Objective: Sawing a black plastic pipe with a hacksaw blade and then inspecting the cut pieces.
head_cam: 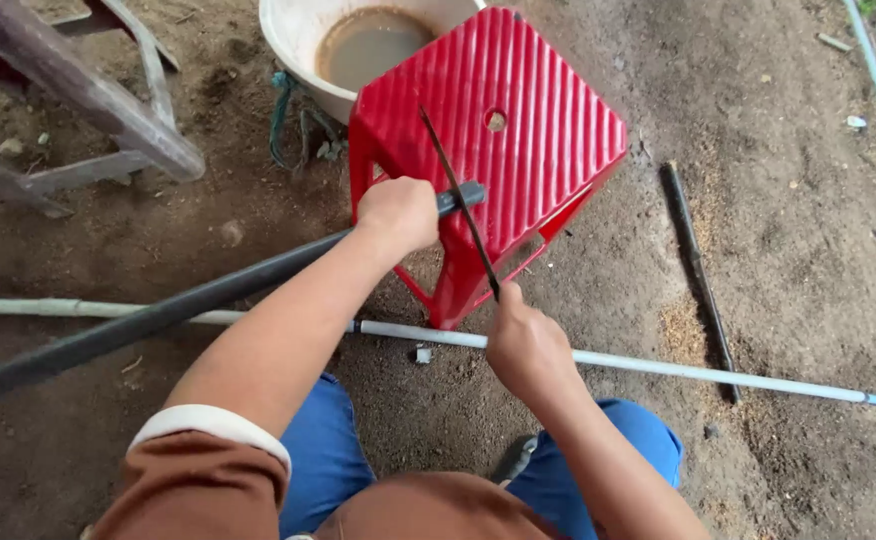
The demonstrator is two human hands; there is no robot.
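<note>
Black pipe (pixel 158 318) braced on red stool (pixel 503 130), left hand (pixel 398 212) clamping it steady; right hand (pixel 526 345) grips saw blade (pixel 458 200) across its end.

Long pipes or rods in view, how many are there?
3: a black plastic pipe held on the red plastic stool; a long white pipe lying across the dirt; a dark rod right of the stool. Others may be hidden.

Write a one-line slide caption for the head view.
Left hand steadies a black pipe on a red plastic stool while the right hand draws a thin saw blade across it.
</note>
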